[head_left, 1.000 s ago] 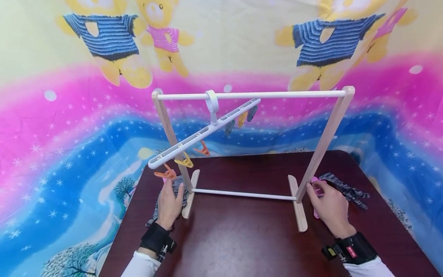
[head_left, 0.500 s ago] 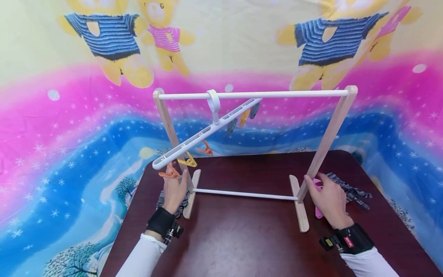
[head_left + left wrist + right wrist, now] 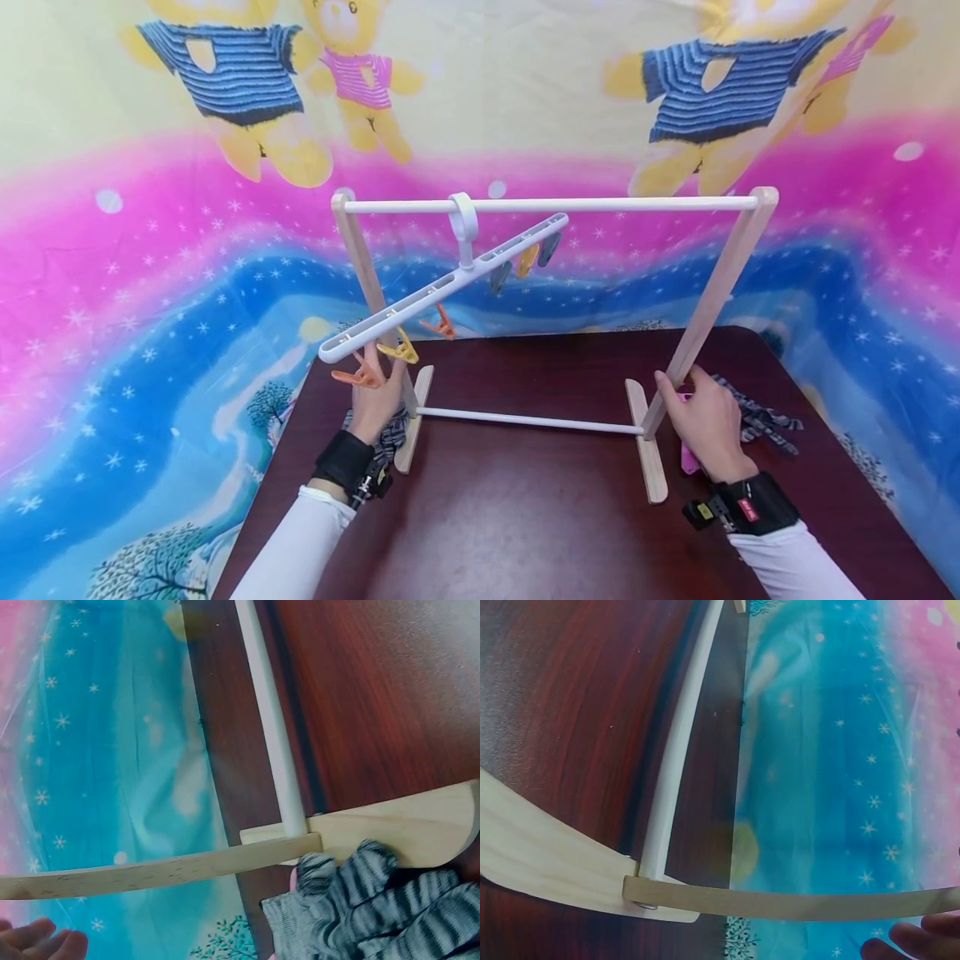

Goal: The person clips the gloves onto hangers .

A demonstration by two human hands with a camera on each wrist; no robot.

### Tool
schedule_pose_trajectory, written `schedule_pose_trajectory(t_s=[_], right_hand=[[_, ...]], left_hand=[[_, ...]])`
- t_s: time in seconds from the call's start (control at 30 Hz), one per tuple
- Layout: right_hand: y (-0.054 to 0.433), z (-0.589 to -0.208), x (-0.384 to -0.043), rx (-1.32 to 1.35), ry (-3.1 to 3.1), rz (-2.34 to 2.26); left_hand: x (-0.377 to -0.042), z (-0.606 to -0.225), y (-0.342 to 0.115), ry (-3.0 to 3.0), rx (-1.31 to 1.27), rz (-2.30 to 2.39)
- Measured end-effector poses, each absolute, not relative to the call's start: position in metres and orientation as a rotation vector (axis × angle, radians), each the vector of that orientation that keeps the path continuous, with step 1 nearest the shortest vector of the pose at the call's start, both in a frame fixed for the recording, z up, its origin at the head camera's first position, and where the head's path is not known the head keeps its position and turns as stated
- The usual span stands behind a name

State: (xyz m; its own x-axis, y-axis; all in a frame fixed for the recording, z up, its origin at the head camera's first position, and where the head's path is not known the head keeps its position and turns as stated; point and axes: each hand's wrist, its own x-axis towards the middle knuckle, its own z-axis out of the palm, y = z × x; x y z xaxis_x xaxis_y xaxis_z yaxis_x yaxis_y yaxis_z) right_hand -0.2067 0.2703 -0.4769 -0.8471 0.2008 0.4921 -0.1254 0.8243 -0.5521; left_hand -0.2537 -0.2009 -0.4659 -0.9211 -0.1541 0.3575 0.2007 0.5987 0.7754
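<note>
A wooden stand (image 3: 705, 308) with white rods is upright on the dark table. From its top rod hangs a white clip hanger (image 3: 442, 287), slanting, with orange, yellow and grey clips. My left hand (image 3: 375, 404) is beside the left post, partly behind an orange clip (image 3: 358, 372); its fingertips (image 3: 49, 941) show near the post in the left wrist view. My right hand (image 3: 708, 425) is at the right post, its thumb overlapping the wood in the head view. In the right wrist view, the fingers (image 3: 922, 941) are close beside the post, loosely bent. Neither hand shows a grip.
A grey striped knit glove (image 3: 360, 907) lies outside the stand's left foot. Another striped glove (image 3: 765, 421) and a pink piece (image 3: 687, 458) lie by the right foot. A printed bear cloth (image 3: 480, 100) hangs behind the table (image 3: 517, 500).
Both hands have shifted away from beside the gloves toward the posts, the left one reaching up behind the hanger's near end. The hanger has swung slightly; the stand looks unmoved.
</note>
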Motion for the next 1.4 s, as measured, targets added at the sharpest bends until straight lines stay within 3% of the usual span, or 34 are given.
schedule_pose_trajectory(t_s=[0.9, 1.4], right_hand=[[0.265, -0.480, -0.221, -0.022, -2.437, 0.750], [0.268, -0.472, -0.228, -0.040, -2.581, 0.829]], left_hand=[[-0.264, -0.470, -0.211, -2.469, -0.236, -1.048], [-0.256, -0.476, -0.204, -2.428, -0.183, -0.961]])
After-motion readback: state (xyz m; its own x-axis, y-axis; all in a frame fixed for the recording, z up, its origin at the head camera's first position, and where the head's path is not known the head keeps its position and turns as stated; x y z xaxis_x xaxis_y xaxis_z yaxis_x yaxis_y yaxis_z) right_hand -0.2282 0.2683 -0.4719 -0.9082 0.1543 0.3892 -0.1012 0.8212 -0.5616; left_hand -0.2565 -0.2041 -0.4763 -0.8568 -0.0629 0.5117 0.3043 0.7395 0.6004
